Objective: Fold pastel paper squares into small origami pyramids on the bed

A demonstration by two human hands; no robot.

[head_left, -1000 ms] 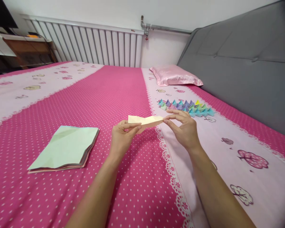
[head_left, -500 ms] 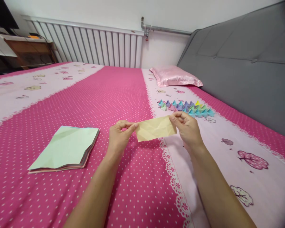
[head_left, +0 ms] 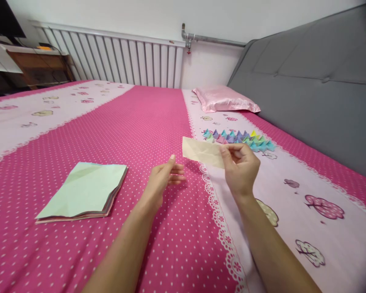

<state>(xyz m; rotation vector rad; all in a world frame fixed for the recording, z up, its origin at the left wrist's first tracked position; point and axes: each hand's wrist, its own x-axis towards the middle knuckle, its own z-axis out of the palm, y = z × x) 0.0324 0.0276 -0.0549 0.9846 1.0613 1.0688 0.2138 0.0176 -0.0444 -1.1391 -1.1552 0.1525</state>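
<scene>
My right hand [head_left: 240,169] pinches one end of a folded cream paper strip [head_left: 203,151] and holds it up above the bedsheet. My left hand [head_left: 163,181] hovers just left of the strip with its fingers stretched out, holding nothing. A stack of coloured paper sheets [head_left: 83,189], pale green on top, lies on the bed to the left of my left hand. A row of small folded paper pieces [head_left: 239,139] in blue, purple, green and yellow lies beyond my right hand.
The bed [head_left: 110,134] has a pink dotted sheet with pale floral bands. A pink pillow [head_left: 224,99] lies at the far end. A grey padded headboard [head_left: 308,81] runs along the right. A white radiator [head_left: 116,59] and a wooden desk [head_left: 33,67] stand behind.
My left hand has let go of the paper strip and opened. My right hand alone now holds the strip, shifted slightly right and upward.
</scene>
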